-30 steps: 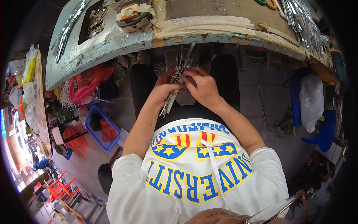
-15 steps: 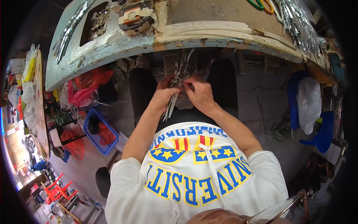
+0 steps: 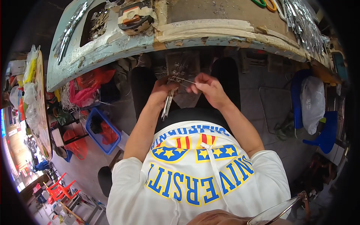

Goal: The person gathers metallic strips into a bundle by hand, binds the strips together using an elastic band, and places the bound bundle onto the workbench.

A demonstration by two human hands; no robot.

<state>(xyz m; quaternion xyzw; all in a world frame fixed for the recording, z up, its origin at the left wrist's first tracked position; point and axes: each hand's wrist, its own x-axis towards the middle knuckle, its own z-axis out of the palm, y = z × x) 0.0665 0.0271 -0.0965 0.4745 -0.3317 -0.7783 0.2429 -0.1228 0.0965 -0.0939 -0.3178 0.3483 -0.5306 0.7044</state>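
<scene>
My left hand (image 3: 161,92) is closed around a bundle of thin silvery metal strips (image 3: 169,103). The strips stick out above and below the fist, over my lap. From the bundle a thin light strand (image 3: 186,80) runs taut to the right. Its far end is pinched in the fingertips of my right hand (image 3: 212,89), which is apart from the bundle. Whether the strand is wire or string is too fine to make out.
Ahead is a worn workbench edge (image 3: 202,42). More metal strips lie at its right (image 3: 304,28) and left (image 3: 72,32). A blue plastic basket (image 3: 102,131) stands on the floor to the left. A blue chair (image 3: 323,137) with a plastic bag (image 3: 313,101) is at the right.
My right hand has moved away from the bundle to the right, drawing the strand out straight. The bundle stays in my left hand and has shifted slightly left.
</scene>
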